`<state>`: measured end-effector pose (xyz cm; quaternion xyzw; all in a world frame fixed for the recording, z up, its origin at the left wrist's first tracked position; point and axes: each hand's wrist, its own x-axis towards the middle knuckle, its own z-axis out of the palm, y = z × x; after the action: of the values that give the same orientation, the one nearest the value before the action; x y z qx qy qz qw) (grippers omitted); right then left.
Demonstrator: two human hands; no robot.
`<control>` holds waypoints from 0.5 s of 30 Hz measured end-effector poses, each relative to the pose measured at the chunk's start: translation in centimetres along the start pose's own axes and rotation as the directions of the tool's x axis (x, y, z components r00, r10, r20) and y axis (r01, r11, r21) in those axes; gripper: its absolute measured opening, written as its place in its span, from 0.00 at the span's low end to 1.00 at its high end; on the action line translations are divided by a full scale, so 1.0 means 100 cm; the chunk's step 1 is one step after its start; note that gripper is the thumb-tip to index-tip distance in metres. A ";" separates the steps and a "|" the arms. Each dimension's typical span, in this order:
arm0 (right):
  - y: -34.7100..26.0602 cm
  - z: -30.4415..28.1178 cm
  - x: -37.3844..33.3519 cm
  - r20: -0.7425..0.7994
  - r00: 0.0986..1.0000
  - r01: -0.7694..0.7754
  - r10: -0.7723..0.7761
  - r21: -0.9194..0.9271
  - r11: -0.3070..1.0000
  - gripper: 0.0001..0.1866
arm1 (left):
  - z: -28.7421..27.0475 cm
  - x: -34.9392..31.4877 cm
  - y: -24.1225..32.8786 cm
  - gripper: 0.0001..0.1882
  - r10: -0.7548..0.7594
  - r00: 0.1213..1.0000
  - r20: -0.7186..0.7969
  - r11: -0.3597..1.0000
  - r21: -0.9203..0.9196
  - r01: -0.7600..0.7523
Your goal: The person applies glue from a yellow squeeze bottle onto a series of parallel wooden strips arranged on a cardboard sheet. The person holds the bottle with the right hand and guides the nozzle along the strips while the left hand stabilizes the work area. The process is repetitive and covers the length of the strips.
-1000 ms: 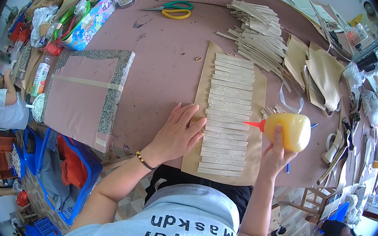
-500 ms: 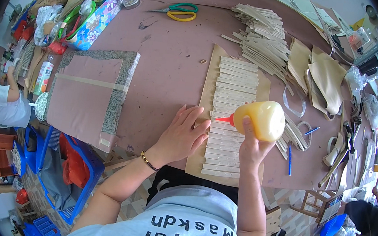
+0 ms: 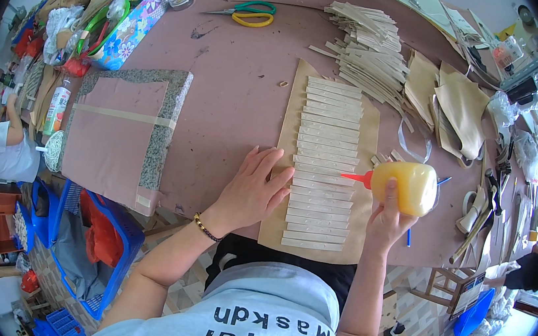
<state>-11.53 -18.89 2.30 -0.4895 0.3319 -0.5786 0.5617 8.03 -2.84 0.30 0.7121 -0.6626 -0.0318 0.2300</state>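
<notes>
My right hand (image 3: 390,222) is wrapped round a glue bottle (image 3: 415,186), a translucent squeeze bottle of yellow liquid. It lies nearly level, its red nozzle pointing left over the right ends of pale strips (image 3: 329,132). Those strips form a ladder-like column on a sheet of brown paper (image 3: 353,244), and small marks dot them. Whether the nozzle tip touches a strip I cannot tell. My left hand (image 3: 257,186) rests with fingers spread at the sheet's left side, fingertips by the strips' left ends; it holds nothing.
A heap of loose strips (image 3: 369,53) lies at the far right, beside brown sheets (image 3: 459,113). Scissors (image 3: 250,14) with green and yellow handles lie at the back. A stone slab (image 3: 177,101) sits left, near a flowered box (image 3: 128,36). Another person (image 3: 6,141) is at far left.
My right hand has moved the glue bottle to the right, its nozzle sliding from the strips' left ends to their right ends. My left hand has stayed nearly in place.
</notes>
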 end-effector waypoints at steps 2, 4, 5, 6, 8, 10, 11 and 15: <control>-0.001 -0.005 0.003 -0.012 1.000 0.021 -0.021 0.007 1.000 0.19 | 0.000 0.001 0.000 0.21 0.001 1.000 0.002 1.000 0.003 -0.001; 0.002 -0.015 0.007 -0.009 0.997 0.073 -0.073 -0.057 0.996 0.18 | -0.001 0.001 0.001 0.21 0.007 1.000 0.001 1.000 0.009 -0.007; 0.000 -0.016 0.007 -0.023 0.997 0.073 -0.075 -0.077 0.994 0.18 | -0.001 0.001 0.001 0.21 0.006 1.000 0.002 1.000 0.012 -0.006; -0.004 -0.016 0.008 -0.036 0.996 0.073 -0.077 -0.096 0.993 0.18 | -0.001 0.000 0.000 0.22 0.004 1.000 0.004 1.000 0.015 -0.005; -0.012 -0.015 0.008 -0.050 0.996 0.065 -0.069 -0.063 0.996 0.20 | -0.001 -0.001 0.000 0.22 0.004 1.000 0.006 1.000 0.009 -0.004; -0.020 -0.011 0.007 -0.048 0.998 0.050 -0.047 0.044 0.998 0.23 | -0.001 -0.001 -0.001 0.22 0.006 1.000 0.006 1.000 -0.007 -0.006; -0.022 -0.010 0.005 -0.047 0.998 0.043 -0.040 0.054 0.998 0.22 | -0.001 -0.002 -0.001 0.23 0.000 1.000 0.003 0.999 -0.036 0.001; -0.020 -0.014 0.001 -0.036 0.999 0.025 -0.023 0.044 0.999 0.22 | -0.002 -0.007 0.007 0.24 -0.004 1.000 -0.003 0.997 -0.082 0.004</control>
<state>-13.54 -18.89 3.78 -0.4705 0.3229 -0.6010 0.5595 7.32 -2.13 0.53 0.7035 -0.6588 -0.0584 0.2600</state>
